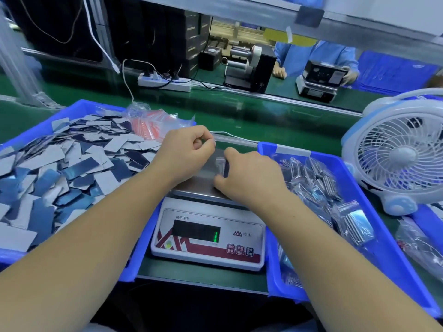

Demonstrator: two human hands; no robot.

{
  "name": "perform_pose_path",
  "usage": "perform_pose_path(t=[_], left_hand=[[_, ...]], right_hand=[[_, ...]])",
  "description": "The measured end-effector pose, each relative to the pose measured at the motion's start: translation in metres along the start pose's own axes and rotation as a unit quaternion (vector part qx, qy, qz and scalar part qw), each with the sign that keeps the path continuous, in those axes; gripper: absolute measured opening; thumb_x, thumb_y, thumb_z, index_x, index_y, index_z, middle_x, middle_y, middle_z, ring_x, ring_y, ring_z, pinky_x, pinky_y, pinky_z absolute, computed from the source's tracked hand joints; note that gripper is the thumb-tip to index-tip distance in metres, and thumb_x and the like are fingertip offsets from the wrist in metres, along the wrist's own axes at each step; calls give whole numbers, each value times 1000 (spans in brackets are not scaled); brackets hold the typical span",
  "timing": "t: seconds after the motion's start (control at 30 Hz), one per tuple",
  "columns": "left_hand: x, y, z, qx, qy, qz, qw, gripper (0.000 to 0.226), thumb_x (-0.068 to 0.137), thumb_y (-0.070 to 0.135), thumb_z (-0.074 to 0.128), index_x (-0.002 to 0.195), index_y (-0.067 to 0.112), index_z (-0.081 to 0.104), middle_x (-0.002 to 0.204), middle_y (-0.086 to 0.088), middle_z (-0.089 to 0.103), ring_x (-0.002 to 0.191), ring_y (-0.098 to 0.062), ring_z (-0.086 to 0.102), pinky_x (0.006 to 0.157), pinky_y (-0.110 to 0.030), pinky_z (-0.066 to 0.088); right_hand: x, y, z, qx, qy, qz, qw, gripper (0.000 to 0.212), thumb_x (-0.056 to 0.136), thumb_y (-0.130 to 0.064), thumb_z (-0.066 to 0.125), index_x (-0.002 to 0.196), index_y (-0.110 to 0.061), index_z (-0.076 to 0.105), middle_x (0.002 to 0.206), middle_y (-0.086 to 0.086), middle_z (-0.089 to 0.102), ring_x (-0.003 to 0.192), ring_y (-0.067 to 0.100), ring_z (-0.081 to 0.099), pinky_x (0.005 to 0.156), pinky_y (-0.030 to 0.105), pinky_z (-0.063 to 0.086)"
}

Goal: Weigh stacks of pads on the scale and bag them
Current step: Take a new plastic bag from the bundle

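Green "1" glows on the scale (208,232) while left hand (184,153) and right hand (247,174) pinch a clear bag (219,161).

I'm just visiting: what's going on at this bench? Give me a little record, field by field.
Activity: a person bagging a small stack of pads over the scale
Left hand: pinches the top edge of a clear bag
Right hand: grip around the pad stack inside the bag
Scale: green digit lit on its display
Left bin: loose blue and grey pads
Right bin: filled bags
Far right: white and blue fan
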State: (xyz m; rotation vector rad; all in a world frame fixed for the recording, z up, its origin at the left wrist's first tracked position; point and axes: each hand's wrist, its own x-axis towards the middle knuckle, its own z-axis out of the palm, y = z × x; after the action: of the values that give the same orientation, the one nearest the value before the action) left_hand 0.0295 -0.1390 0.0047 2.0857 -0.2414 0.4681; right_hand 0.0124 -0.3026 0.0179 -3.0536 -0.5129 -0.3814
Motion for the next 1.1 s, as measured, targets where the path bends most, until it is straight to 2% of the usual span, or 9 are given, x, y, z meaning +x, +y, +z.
perform_pose_path(t=[0.07, 0.17, 0.33, 0.5, 0.57, 0.67, 0.8, 0.97, 1.1], left_hand=[[-1, 0, 1, 17, -6, 12, 1000, 16, 90, 21, 60, 75, 23, 66, 44, 12, 38, 49, -8, 38, 50, -14, 34], [-3, -2, -1, 21, -3, -2, 1000, 19, 92, 15, 62, 75, 21, 66, 43, 11, 35, 48, -8, 37, 49, -12, 33], [-5, 0, -5, 1, 13, -9, 1000, 21, 93, 13, 61, 75, 21, 67, 42, 12, 33, 46, -5, 37, 47, -9, 30], [-5, 0, -5, 2, 11, -18, 1000, 20, 93, 14, 62, 74, 20, 67, 42, 12, 32, 45, -5, 36, 45, -10, 30], [-4, -2, -6, -4, 11, -25, 1000, 20, 93, 14, 63, 74, 20, 68, 43, 12, 32, 45, -5, 35, 45, -10, 30], [-3, -6, -8, -9, 9, -35, 999, 20, 93, 16, 62, 75, 21, 68, 44, 12, 34, 45, -5, 36, 45, -10, 30], [-1, -5, -15, -10, 16, -50, 999, 20, 93, 17, 62, 74, 20, 68, 48, 13, 36, 47, -6, 36, 45, -12, 30], [11, 4, -53, 27, 17, -68, 997, 17, 88, 23, 58, 73, 20, 68, 49, 14, 44, 47, -2, 39, 51, -23, 35], [12, -16, -100, 62, 74, -82, 992, 19, 86, 25, 59, 69, 21, 66, 50, 17, 51, 47, 0, 43, 45, -13, 31]], right_hand=[[-5, 7, -5, 14, -8, 0, 1000, 28, 77, -46, 53, 84, -25, 37, 67, -3, 42, 66, 28, 45, 50, 29, 27], [-12, 37, -12, 58, -6, 30, 998, 22, 76, -41, 55, 87, -24, 47, 73, -2, 52, 75, 31, 51, 56, 33, 33], [-16, 115, -24, 117, 49, 188, 974, 20, 84, -37, 56, 97, -23, 61, 78, 0, 57, 76, 27, 49, 61, 32, 36], [-25, 148, -7, 62, -72, 251, 963, 28, 95, -33, 46, 106, -19, 68, 105, 9, 70, 95, 33, 57, 80, 36, 46], [-27, 149, -7, 68, -75, 261, 960, 28, 94, -28, 42, 97, -19, 69, 102, 11, 70, 99, 35, 58, 90, 38, 46], [-24, 146, -16, 76, -15, 270, 960, 24, 88, -13, 43, 83, -14, 66, 86, 10, 69, 85, 35, 56, 90, 40, 44], [-15, 122, -28, 82, 18, 228, 970, 25, 89, -12, 41, 90, -17, 66, 94, 8, 67, 93, 35, 55, 81, 37, 41], [1, 48, -34, 95, 22, 80, 992, 19, 94, -23, 47, 96, -18, 66, 93, 9, 62, 94, 35, 50, 72, 35, 35], [8, -16, -35, 117, -9, -23, 993, 21, 94, -34, 52, 106, -22, 64, 100, 5, 57, 104, 33, 46, 80, 37, 38]])
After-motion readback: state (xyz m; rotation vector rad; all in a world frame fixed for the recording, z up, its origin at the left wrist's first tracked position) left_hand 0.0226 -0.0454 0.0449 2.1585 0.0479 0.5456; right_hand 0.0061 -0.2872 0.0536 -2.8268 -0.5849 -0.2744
